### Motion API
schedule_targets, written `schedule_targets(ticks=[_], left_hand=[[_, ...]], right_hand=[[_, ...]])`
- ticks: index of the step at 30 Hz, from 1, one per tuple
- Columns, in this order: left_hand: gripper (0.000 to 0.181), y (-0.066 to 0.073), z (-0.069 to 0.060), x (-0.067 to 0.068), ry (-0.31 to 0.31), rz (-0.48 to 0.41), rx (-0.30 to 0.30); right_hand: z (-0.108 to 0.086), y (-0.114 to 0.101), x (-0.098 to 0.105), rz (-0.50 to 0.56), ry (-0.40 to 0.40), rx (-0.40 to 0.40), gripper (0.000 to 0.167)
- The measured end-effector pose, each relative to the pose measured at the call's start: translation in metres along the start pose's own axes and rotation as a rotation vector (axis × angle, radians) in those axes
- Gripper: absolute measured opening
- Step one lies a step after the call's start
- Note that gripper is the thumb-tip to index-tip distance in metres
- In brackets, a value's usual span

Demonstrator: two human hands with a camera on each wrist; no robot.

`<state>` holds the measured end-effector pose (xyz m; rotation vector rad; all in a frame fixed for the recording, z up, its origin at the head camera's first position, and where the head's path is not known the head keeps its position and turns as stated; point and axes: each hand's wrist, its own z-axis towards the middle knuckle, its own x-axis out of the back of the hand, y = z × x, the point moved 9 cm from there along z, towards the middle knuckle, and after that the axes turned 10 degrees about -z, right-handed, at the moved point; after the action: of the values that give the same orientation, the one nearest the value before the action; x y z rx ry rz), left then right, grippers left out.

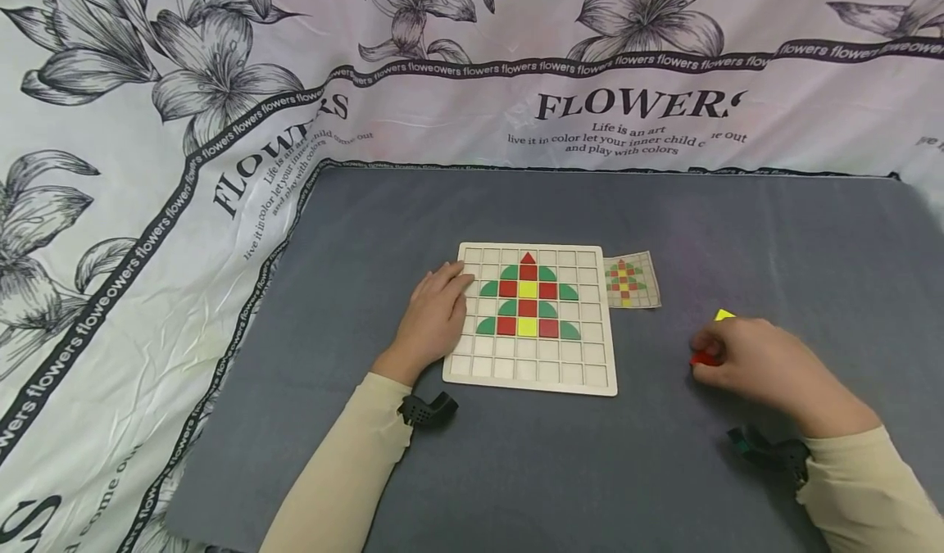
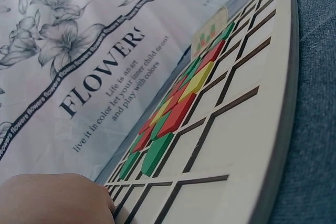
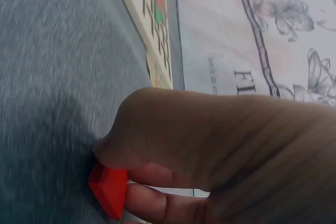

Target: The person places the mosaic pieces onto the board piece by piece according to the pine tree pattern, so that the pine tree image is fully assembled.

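Observation:
A pale wooden grid board (image 1: pixel 531 373) lies on the table, with red, green and yellow tiles set in its cells in a tree-like pattern. My left hand (image 1: pixel 435 315) rests on the board's left edge, fingers extended over the rim. To the right of the board, my right hand (image 1: pixel 774 364) pinches a red block (image 3: pixel 109 190) between thumb and fingers, low over the table. Most of that block is hidden by the fingers in the head view. Just behind the right hand lies a yellow piece (image 1: pixel 723 315), partly covered by it.
A small pattern card (image 1: pixel 645 283) lies against the board's right side, showing a similar tree in coloured cells. Dark grey cloth (image 1: pixel 560 471) covers the table. White flower-printed fabric (image 1: pixel 457 119) hangs along the back and left.

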<state>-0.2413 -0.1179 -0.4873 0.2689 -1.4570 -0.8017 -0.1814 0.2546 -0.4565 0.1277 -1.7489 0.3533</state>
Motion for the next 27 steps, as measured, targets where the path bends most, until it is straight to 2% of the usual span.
schedule_targets(ticks=[8, 15, 23, 27], left_hand=[[0.044, -0.001, 0.001, -0.001, -0.027, -0.022, 0.021], [0.042, -0.003, 0.001, 0.000, -0.014, -0.028, 0.030], [0.040, -0.003, 0.002, 0.001, -0.002, -0.042, 0.027], [0.039, -0.003, 0.002, 0.001, 0.003, -0.043, 0.021]], right_hand=[[0.010, -0.029, 0.002, 0.006, -0.001, 0.063, 0.014], [0.018, -0.057, 0.015, -0.025, 0.067, 0.135, 0.023], [0.028, -0.085, 0.016, 0.000, 0.035, 0.185, 0.016], [0.033, -0.100, 0.019, 0.003, 0.044, 0.206, 0.014]])
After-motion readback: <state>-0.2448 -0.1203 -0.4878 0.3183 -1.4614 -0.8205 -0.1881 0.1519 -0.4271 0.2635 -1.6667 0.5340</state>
